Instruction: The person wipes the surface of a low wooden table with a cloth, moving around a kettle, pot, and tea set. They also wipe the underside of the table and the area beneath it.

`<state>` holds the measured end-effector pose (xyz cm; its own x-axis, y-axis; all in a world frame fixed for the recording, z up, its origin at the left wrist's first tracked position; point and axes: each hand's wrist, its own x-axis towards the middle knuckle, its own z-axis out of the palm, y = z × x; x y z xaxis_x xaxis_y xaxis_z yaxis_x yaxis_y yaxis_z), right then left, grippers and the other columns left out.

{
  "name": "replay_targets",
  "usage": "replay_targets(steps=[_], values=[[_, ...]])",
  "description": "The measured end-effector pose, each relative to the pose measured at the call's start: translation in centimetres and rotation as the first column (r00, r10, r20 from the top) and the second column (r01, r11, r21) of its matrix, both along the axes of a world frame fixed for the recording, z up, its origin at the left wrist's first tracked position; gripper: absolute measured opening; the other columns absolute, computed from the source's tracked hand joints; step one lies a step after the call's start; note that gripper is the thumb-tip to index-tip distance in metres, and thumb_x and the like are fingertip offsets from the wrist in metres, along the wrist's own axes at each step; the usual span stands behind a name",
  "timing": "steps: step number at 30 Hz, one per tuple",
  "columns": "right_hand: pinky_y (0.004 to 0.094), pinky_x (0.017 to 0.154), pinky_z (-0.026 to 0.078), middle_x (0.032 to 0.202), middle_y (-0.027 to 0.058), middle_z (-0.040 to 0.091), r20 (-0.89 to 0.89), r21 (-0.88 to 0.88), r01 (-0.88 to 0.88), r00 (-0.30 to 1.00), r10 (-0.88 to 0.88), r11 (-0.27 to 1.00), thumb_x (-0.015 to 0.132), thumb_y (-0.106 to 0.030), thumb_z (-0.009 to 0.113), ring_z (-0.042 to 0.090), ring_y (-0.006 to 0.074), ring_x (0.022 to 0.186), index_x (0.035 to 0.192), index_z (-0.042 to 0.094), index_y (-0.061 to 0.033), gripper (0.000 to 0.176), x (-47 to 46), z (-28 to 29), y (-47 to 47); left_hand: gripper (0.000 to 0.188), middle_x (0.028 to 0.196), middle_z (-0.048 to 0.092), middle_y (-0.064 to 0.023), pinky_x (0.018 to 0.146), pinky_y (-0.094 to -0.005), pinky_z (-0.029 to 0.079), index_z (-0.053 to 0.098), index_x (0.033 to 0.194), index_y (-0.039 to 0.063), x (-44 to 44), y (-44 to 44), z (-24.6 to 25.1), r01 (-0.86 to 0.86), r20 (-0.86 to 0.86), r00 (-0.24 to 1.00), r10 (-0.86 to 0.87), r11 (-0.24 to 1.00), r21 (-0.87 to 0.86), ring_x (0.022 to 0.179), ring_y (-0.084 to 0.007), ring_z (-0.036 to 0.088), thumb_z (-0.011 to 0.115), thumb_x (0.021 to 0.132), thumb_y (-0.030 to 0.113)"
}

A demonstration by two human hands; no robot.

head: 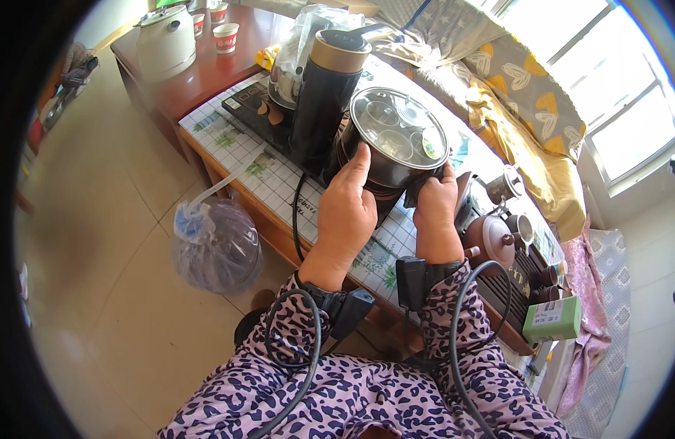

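A round dark pot with a clear lid (398,129) stands on the right part of a black tea stove panel, small cups visible through the lid. My left hand (348,203) grips the pot's near left side, thumb up along its wall. On the right side, my right hand (437,195) holds the pot's rim area together with something dark, perhaps a cloth. Just left of the pot rises a tall black dispenser column with a gold band (329,93). Behind that column, a kettle under a clear plastic bag (285,85) is partly hidden.
On the right, a slatted tea tray (505,291) carries a clay teapot (490,241), small cups and a green box (552,319). A white kettle (165,46) and paper cups (226,38) stand at the far left. A large wrapped water bottle (217,247) stands below the table's edge.
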<state>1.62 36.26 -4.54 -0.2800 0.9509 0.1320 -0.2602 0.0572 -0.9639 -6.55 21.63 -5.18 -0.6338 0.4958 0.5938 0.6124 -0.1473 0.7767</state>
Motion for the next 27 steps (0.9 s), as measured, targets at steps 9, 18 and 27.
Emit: replay_targets(steps=[9, 18, 27], values=[[0.0391, 0.106, 0.038, 0.128, 0.0248, 0.049, 0.369, 0.602, 0.111, 0.839, -0.399, 0.791, 0.09, -0.001, 0.052, 0.049, 0.0381, 0.122, 0.134, 0.045, 0.0093, 0.045, 1.2, -2.9, -3.7, 0.069, 0.139, 0.05, -0.0273, 0.102, -0.0403, 0.046, 0.036, 0.146, -0.007, -0.9, 0.1, -0.3, 0.059, -0.016, 0.998, -0.059, 0.998, -0.007, 0.123, -0.041, 0.053, 0.048, 0.077, -0.01], [0.0355, 0.104, 0.038, 0.126, 0.0225, 0.051, 0.307, 0.45, 0.115, 0.911, -0.274, 0.886, 0.09, 0.002, 0.046, 0.051, 0.0345, 0.118, 0.129, 0.049, 0.0101, 0.04, 1.5, -1.9, -2.8, 0.083, 0.145, 0.045, -0.0275, 0.102, -0.0378, 0.044, 0.02, 0.155, 0.004, -2.1, -0.8, -0.5, 0.172, 0.045, 0.984, -0.172, 0.985, 0.015, 0.133, -0.0401, 0.046, 0.041, 0.077, -0.014], [0.0261, 0.084, 0.051, 0.12, 0.0132, 0.063, 0.017, -0.103, -0.076, 0.997, 0.079, 0.992, 0.079, 0.016, 0.035, 0.064, 0.0199, 0.103, 0.14, 0.046, 0.0024, 0.064, 0.6, 2.2, 0.6, 0.073, 0.119, 0.066, -0.0188, 0.084, -0.0448, 0.052, 0.032, 0.15, 0.004, -2.2, -1.9, 0.3, 0.194, 0.08, 0.979, -0.186, 0.975, -0.107, 0.097, -0.04, 0.064, 0.048, 0.079, -0.005]])
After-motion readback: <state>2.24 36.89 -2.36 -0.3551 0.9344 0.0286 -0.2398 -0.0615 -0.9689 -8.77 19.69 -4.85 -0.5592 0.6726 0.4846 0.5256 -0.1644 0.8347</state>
